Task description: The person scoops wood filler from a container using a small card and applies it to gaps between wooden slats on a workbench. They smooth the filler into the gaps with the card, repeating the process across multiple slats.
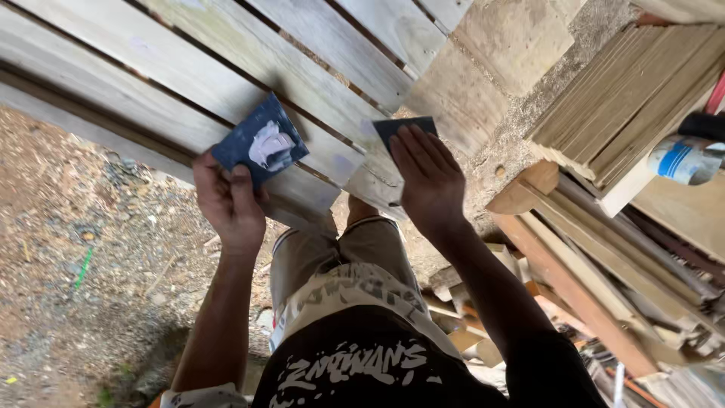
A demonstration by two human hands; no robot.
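Gravel ground and stacked timber offcuts frame what I see, with a pale slatted wooden panel (249, 75) running across the top, its boards lying long from upper right down to lower left. My left hand (226, 204) pinches a dark blue sheet of sandpaper (260, 141), smeared with white dust, just beyond its fingertips and tilted up off the wood. My right hand (429, 181) lies flat, fingers (411, 155) stretched and pressing a second dark sandpaper piece (404, 126) onto the boards; only its far edge shows past the fingertips. Both arms reach forward, elbows low. The right hand is the one actually bearing on the wood, the left merely holds its sheet
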